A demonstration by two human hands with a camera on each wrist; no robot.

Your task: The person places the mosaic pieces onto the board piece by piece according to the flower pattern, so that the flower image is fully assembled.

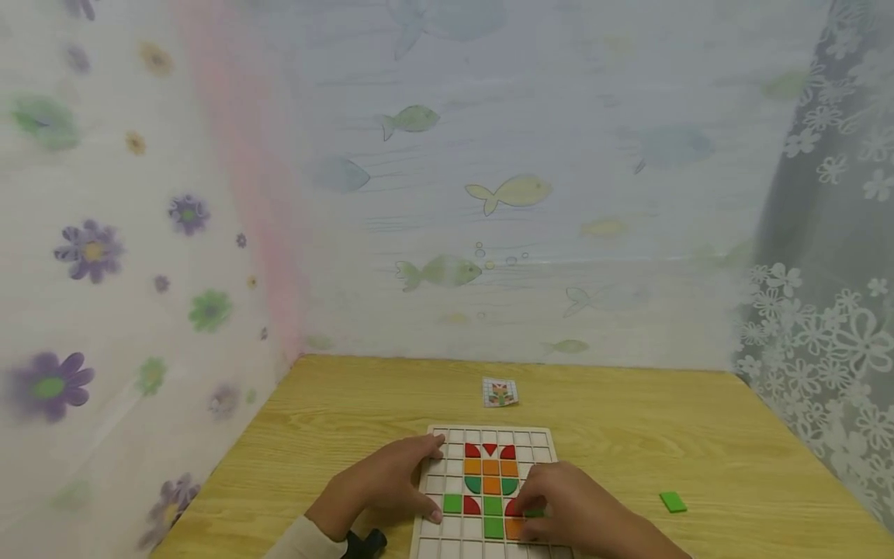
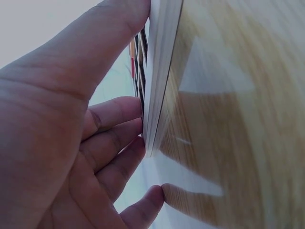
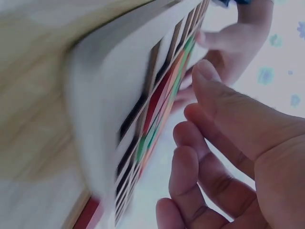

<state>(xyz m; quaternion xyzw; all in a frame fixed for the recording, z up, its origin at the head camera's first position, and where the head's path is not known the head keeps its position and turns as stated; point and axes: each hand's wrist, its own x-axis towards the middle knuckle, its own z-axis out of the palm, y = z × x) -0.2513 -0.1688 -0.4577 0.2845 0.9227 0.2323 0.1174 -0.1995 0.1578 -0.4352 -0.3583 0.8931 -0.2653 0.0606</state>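
A white grid board (image 1: 433, 532) with a pale rim lies on the table, red, orange and green tiles set in its squares as a flower-like pattern. My left hand (image 1: 391, 477) rests along the board's left edge, thumb and fingers spread; the left wrist view shows fingertips touching the board's side (image 2: 159, 71). Over the lower right of the pattern is my right hand (image 1: 576, 505), its fingertips by a red tile and an orange tile (image 1: 513, 529). Loosely bent fingers (image 3: 186, 164) show in the right wrist view, with no tile seen between them. The hand partly covers a green tile (image 1: 535, 512).
A loose green tile (image 1: 673, 501) lies on the wooden table (image 1: 335, 404) to the right of the board. Behind the board sits a small card (image 1: 500, 393) printed with a similar pattern. A dark object (image 1: 365, 543) is below my left wrist. Patterned curtains surround the table.
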